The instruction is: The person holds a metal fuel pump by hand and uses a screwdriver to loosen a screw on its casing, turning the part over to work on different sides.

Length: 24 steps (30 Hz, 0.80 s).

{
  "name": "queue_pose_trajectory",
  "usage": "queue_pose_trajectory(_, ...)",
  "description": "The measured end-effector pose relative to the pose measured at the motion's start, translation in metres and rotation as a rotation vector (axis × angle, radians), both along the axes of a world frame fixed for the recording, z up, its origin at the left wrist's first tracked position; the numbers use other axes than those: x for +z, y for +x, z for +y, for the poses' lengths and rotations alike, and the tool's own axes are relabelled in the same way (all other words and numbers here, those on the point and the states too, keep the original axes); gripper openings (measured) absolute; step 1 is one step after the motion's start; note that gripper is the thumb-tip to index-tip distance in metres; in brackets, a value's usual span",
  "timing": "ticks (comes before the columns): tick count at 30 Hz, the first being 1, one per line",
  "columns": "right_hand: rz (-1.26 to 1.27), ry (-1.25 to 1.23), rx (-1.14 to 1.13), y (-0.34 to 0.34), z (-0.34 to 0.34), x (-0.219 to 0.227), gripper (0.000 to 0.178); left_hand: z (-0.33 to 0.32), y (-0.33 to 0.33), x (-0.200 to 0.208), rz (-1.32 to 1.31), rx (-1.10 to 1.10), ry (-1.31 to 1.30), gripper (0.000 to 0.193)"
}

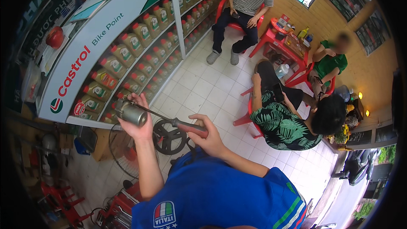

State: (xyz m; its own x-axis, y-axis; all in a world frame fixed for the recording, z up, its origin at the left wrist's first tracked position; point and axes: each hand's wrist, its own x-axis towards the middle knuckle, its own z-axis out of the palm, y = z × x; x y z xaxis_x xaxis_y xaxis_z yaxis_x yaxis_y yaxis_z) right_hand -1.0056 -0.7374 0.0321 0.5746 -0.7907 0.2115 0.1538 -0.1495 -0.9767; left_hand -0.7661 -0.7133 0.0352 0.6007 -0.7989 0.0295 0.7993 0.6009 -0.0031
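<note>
My left hand [143, 126] holds up a cylindrical metal motor [132, 114], grey and dull, with its fingers curled round the far side. A screwdriver [186, 126] with a grey and red handle is gripped in my right hand [210, 139]. Its thin dark shaft points left towards the motor, and the tip ends at or behind the motor's upper edge; whether it touches cannot be made out. Both hands are in front of my blue shirt, above the tiled floor.
A shelf cabinet [176, 29] of red-capped oil bottles stands left. A standing fan [127, 150] and black wheel [169, 137] are below my hands. A person in a leaf-print shirt [280, 123] sits right; two more sit farther back by a red table [275, 44].
</note>
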Motion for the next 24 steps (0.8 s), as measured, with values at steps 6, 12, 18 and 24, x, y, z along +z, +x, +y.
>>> queue_pose_trajectory(6,0.006,0.571,0.202,-0.009,-0.002,0.006,0.034,0.005,-0.002,0.000,0.003,0.009,0.056,0.043)
queue_pose_trajectory(12,0.020,0.062,-0.024,-0.005,0.003,0.011,0.036,0.004,-0.006,-0.003,-0.009,0.011,0.040,0.042)
queue_pose_trajectory(18,-0.084,0.576,0.147,-0.014,0.001,0.016,0.036,0.001,-0.014,0.022,0.089,0.064,0.152,0.040)
queue_pose_trajectory(24,-0.012,-0.038,-0.054,0.000,0.012,0.018,0.037,0.002,-0.006,0.009,-0.021,-0.057,0.019,0.038)
